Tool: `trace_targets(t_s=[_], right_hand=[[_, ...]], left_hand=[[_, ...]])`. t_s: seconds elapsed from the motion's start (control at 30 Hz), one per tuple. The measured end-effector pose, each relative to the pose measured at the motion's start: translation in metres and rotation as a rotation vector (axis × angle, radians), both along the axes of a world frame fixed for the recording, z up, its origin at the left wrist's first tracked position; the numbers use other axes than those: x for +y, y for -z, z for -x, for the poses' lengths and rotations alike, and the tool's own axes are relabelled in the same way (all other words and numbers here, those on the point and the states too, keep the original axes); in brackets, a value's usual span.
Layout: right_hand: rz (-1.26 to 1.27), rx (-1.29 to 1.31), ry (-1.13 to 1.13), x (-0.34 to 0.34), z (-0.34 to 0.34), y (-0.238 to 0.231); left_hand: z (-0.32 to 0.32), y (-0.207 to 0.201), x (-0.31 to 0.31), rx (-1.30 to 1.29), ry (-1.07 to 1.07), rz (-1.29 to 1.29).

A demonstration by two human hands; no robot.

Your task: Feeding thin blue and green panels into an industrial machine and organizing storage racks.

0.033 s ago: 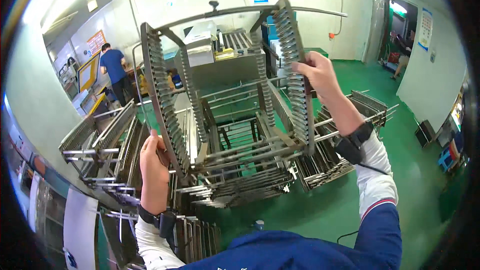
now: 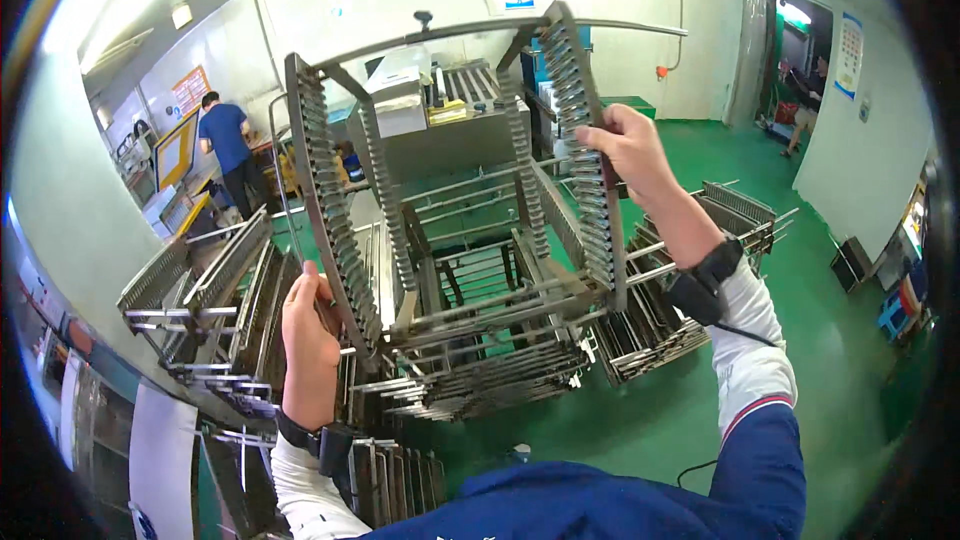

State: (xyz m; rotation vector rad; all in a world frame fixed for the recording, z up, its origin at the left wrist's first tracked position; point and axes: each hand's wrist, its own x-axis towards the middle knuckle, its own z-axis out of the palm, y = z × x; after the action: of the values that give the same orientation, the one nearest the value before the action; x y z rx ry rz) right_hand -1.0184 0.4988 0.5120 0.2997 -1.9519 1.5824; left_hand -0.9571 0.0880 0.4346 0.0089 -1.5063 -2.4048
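Note:
Both hands hold up a slotted metal rack (image 2: 330, 200), a steel frame with toothed side bars joined by rods. My right hand (image 2: 635, 155) is closed on its right toothed side bar (image 2: 585, 160), about halfway up, thumb on the near face. Lower down, my left hand (image 2: 310, 335) is closed at the rack's left side, beside a thin bent rod (image 2: 280, 170); some of its fingers are hidden behind the metal. The rack stands tilted over a stack of similar racks (image 2: 480, 395), and I cannot tell whether it touches them.
More racks stand at the left (image 2: 205, 310) and right (image 2: 655, 335). Another row of racks (image 2: 395, 480) is below my left forearm. Beyond lie a grey machine (image 2: 450, 150) with rollers and a person in a blue shirt (image 2: 225, 130). Green floor (image 2: 800, 290) extends to the right.
The top of the held rack has dipped slightly, and its upper right corner has shifted a little left. Both hands keep their hold.

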Motion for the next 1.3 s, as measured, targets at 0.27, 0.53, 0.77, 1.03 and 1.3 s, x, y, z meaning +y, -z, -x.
trace_targets(t_s=[0.27,0.53,0.77,1.03,1.3], right_hand=[[-0.13,-0.305,-0.007,0.017,0.126,0.045],[-0.171,-0.645,-0.102,0.022,0.175,0.052],[-0.343,-0.669,-0.057,0.004,0.191,0.077],[-0.387,-0.695,-0.041,0.019,0.139,0.11],[-0.502,-0.488,0.151,0.013,0.048,0.154]], left_hand=[[0.09,0.028,-0.01,-0.246,0.2,-0.007],[0.137,0.032,-0.004,-0.387,0.345,-0.037],[0.143,0.063,-0.024,-0.309,0.301,0.139],[0.148,0.088,-0.033,-0.044,0.091,0.499],[0.152,0.101,-0.018,0.022,0.082,0.614]])
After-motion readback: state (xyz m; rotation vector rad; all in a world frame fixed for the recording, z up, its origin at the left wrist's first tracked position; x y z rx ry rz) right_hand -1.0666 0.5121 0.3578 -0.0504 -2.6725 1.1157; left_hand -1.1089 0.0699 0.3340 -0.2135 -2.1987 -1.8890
